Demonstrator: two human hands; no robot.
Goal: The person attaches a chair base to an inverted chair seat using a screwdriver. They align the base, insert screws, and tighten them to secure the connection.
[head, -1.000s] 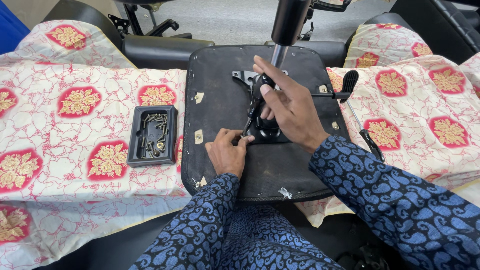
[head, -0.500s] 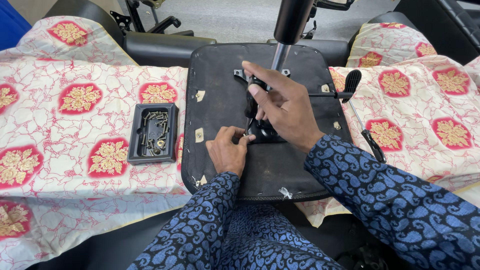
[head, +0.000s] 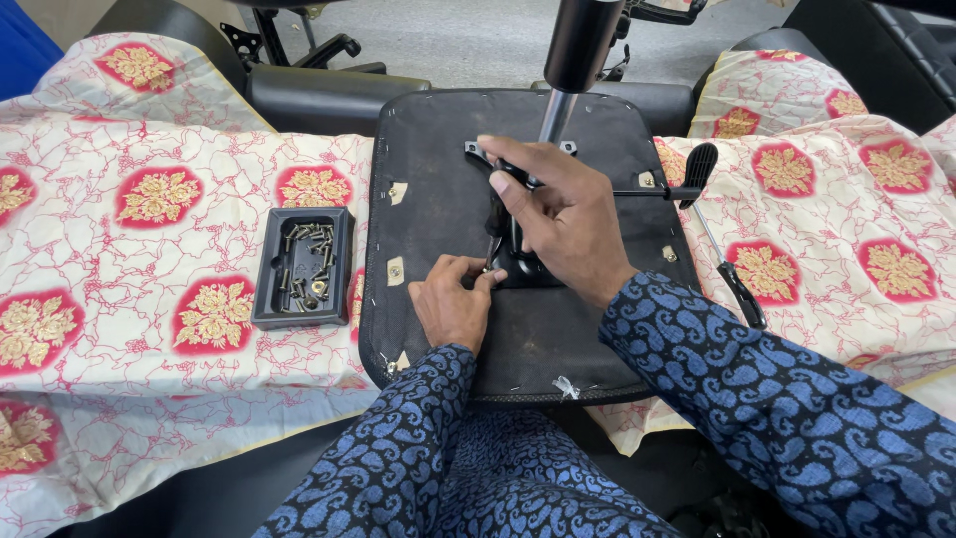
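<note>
Chair seat base (head: 438,199) lies upside down on the patterned cloth (head: 149,259), where your right hand (head: 568,214), since lowered, clenches the black tool (head: 495,204) while your left hand (head: 453,304) pinches a screw (head: 486,269) at the mechanism plate.

- A black tray (head: 302,267) of loose screws sits on a cream cloth (head: 149,269) with red medallions;
- a black-handled screwdriver (head: 732,274) lies on the cloth at right;
- a chair base (head: 299,40) stands behind.

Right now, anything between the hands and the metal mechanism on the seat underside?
Nothing visible. The right hand rests on the black mechanism on the seat base; the left hand pinches at its lower left edge.
</note>
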